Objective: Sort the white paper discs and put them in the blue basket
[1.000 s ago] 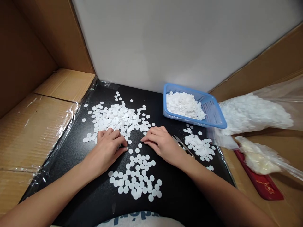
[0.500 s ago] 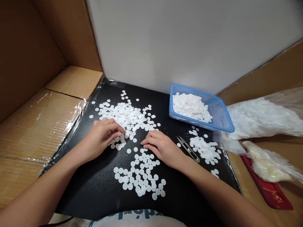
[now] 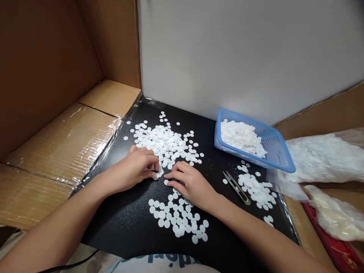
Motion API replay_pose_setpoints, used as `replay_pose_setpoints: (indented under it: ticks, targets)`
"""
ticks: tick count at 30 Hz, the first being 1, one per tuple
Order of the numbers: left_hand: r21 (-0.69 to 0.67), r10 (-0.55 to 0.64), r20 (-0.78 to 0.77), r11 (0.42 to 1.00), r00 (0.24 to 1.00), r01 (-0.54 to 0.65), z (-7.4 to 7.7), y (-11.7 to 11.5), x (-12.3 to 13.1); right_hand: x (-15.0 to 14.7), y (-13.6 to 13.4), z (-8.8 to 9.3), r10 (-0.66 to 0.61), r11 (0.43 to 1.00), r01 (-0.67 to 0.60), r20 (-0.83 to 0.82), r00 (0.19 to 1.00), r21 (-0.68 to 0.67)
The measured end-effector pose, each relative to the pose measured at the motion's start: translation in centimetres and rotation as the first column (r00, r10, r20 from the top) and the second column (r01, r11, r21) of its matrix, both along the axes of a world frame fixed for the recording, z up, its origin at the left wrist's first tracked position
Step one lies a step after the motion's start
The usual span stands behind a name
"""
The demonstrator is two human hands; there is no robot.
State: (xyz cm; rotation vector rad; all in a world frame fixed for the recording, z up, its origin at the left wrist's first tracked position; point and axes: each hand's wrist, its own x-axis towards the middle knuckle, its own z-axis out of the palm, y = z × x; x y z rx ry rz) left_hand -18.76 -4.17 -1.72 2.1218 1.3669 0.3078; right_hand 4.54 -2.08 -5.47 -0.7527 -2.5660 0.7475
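Small white discs lie in a large heap on the black tabletop. My left hand is at the heap's near edge, fingers curled down over discs; what they pinch is too small to make out. To its right, my right hand rests on the tabletop with its fingers a little apart, the fingertips beside a single disc. Nearer to me, several discs are spread mostly in one layer. A third group of discs lies to the right, beside small metal thread snips.
A blue basket with white discs stands at the back right. Beyond it are a clear bag of white discs, a smaller bag and a red packet. Cardboard borders the left side, and a pale wall the back.
The view has shifted, so everything sits further right and slightly lower. My hands are closer together, my left hand having moved toward my right. The fingers of my right hand are more spread.
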Motion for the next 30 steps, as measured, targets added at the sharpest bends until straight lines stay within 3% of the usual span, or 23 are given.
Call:
replay_pose_setpoints:
  ticks: [5,8,11,14,17,21,23,25,28,30]
  targets:
    - [0.018,-0.043,-0.083,0.999,0.996,0.044,-0.6,-0.4,0.7,0.2,-0.4,1.2,-0.054,0.994,0.054,0.002,0.999,-0.093]
    - [0.052,-0.051,-0.079,0.997,0.996,0.055,-0.9,-0.3,0.8,3.0,0.1,2.2,-0.203,0.969,0.202,0.009,0.979,-0.141]
    - [0.095,-0.061,-0.068,0.993,0.996,0.068,-1.7,-0.2,1.1,8.6,0.9,2.5,-0.459,0.883,0.464,0.078,0.885,-0.067]
    - [0.154,-0.064,-0.051,0.985,0.997,0.072,-2.6,-0.1,1.6,14.8,1.2,1.6,-0.681,0.729,0.681,0.162,0.714,0.067]
    - [0.16,-0.068,-0.003,0.985,0.998,0.067,-2.9,-0.1,2.2,18.9,0.8,0.3,-0.758,0.638,0.762,0.268,0.595,0.11]
    - [0.076,-0.064,0.063,0.995,0.996,0.059,-2.5,0.0,2.6,19.4,0.3,0.0,-0.783,0.599,0.791,0.296,0.547,0.123]
    - [0.037,-0.075,0.079,0.997,0.994,0.073,-2.0,-0.1,2.7,17.9,0.2,0.6,-0.792,0.604,0.78,0.228,0.567,0.161]
    - [0.006,-0.104,0.079,0.995,0.991,0.104,-1.6,-0.2,2.7,15.5,0.2,1.2,-0.756,0.654,0.738,0.143,0.639,0.166]
    - [-0.008,-0.139,0.048,0.99,0.989,0.14,-1.3,-0.4,2.9,11.2,-0.2,1.7,-0.527,0.85,0.525,0.042,0.849,0.048]
    - [0.011,-0.128,0.017,0.992,0.992,0.127,-1.3,-0.5,3.1,8.4,-0.5,1.5,-0.361,0.933,0.36,-0.011,0.933,-0.013]
